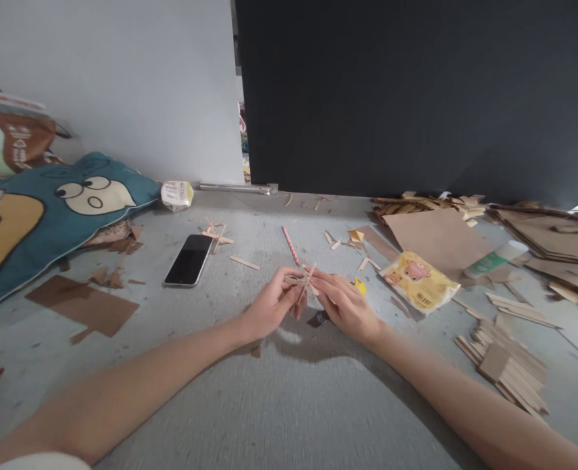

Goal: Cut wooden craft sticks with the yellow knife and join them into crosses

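Observation:
Between my two hands, a small star-like piece of crossed wooden sticks (pixel 307 281) is held a little above the grey tabletop. My left hand (pixel 275 301) pinches it from the left side, fingers closed. From the right, my right hand (pixel 345 303) grips the other side with fingertips pressed together. A red and white striped pencil (pixel 290 245) lies just beyond my hands. Under my right hand are a small dark object (pixel 318 318), too hidden to name, and a yellow item (pixel 360 286) partly covered by the fingers.
A phone (pixel 188 261) and another crossed-stick piece (pixel 218 238) lie left, near a teal cushion (pixel 74 215). Right are a yellow packet (pixel 419 282), a green-labelled tube (pixel 497 259), cardboard sheets (pixel 436 235) and a pile of wooden sticks (pixel 509 365). Cardboard (pixel 81 303) lies far left.

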Available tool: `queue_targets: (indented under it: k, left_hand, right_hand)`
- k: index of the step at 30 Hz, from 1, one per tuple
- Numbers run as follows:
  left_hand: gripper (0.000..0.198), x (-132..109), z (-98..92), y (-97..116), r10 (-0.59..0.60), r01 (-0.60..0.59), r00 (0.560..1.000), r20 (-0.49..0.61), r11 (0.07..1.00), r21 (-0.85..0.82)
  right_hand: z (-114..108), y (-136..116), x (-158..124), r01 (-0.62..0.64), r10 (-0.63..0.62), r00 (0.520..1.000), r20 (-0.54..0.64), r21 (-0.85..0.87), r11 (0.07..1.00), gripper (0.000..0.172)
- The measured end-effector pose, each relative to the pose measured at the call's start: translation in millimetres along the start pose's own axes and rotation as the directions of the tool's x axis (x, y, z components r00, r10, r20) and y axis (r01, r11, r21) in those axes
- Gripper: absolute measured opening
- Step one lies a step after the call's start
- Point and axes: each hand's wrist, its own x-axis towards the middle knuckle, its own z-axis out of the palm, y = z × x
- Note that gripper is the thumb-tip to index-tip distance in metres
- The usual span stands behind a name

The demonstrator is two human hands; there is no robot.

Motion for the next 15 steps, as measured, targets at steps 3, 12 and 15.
queue_targets:
  k: [3,12,15]
  left_hand:
    - [0.042,0.5,0.0,0.5,-0.026,0.025,0.999,-0.026,1.0,-0.01]
    - [0.042,0.5,0.5,-1.7,-0.038,0.036,0.999,0.035,0.999,0.04]
    - [0.046,0.4,2.0,-1.4,-0.046,0.045,0.998,0.033,0.999,0.025]
  right_hand:
    - [1.7,1.3,-2.0,-0.042,0.042,0.999,-0.008,0.002,0.999,0.052]
    - [2.7,-0.8,-2.9,-0.079,0.078,0.997,0.03,0.056,0.995,0.054]
    - [4.6,-2.6,-2.7,-0.123,0.121,0.992,0.031,0.085,0.989,0.049]
